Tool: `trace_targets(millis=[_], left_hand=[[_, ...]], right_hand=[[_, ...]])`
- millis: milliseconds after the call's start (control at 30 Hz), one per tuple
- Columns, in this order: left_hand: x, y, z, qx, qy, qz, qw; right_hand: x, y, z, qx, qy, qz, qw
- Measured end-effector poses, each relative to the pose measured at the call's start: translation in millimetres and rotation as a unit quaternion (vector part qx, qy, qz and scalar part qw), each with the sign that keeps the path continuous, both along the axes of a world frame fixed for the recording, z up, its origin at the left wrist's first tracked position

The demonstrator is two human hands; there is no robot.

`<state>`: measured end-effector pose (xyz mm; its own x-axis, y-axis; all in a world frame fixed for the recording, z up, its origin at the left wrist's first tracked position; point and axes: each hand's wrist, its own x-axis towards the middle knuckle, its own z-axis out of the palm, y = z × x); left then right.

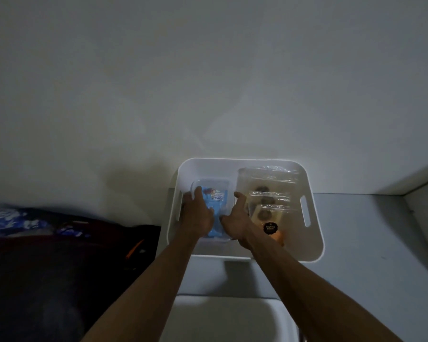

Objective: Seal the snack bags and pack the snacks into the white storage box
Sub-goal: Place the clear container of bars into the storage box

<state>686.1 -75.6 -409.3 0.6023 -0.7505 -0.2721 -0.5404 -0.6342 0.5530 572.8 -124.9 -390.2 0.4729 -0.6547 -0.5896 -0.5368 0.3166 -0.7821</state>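
The white storage box (245, 166) sits against the pale wall (208, 70), its far rim touching it, on a grey counter (368, 230). A handle slot cuts through its right wall and another through its left wall, just beside my left fingers. Inside, the right half is taken up by clear snack bags (267, 188) lying flat and overlapping, with dark round pieces showing through and a black round label near the front. Right of the box the counter runs bare up to a raised ledge (423, 178); left of the box a dark heap of cloth (59, 267) with something blue-patterned (15, 220) on it lies close to the box's left wall. In front of the box, below my forearms, is a white basin (220, 317).

Both my hands are down in the left half of the box. My left hand (198, 213) lies on the left side of a clear tub (211, 186) holding a blue snack packet (214, 208), fingers fairly straight and reaching forward. My right hand (235, 218) is at the tub's right edge, between it and the bags, thumb spread apart from the fingers. In this dim light I cannot tell whether either hand actually grips the tub.
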Motion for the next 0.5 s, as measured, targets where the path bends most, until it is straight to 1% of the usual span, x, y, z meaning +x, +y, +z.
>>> trace_targets(millis=[100,233,300,400,500], left_hand=[[-10.0,3.8,13.1,-0.012,-0.013,0.006,1.0],[-19.2,19.7,25.2,-0.099,-0.032,0.005,0.995],[-24.3,29.5,37.2,-0.137,-0.04,0.009,0.99],[-43.4,47.0,78.4,-0.156,-0.031,-0.003,0.987],[-64.0,65.5,98.9,-0.195,-0.038,0.003,0.98]], right_hand=[[0.2,0.6,1.2,-0.078,0.053,0.013,0.995],[-9.2,7.8,17.9,-0.071,0.009,0.05,0.996],[-20.8,14.8,33.9,-0.09,0.007,0.061,0.994],[-44.4,29.8,60.2,-0.121,0.013,0.023,0.992],[-76.2,50.7,87.2,-0.164,-0.018,-0.031,0.986]])
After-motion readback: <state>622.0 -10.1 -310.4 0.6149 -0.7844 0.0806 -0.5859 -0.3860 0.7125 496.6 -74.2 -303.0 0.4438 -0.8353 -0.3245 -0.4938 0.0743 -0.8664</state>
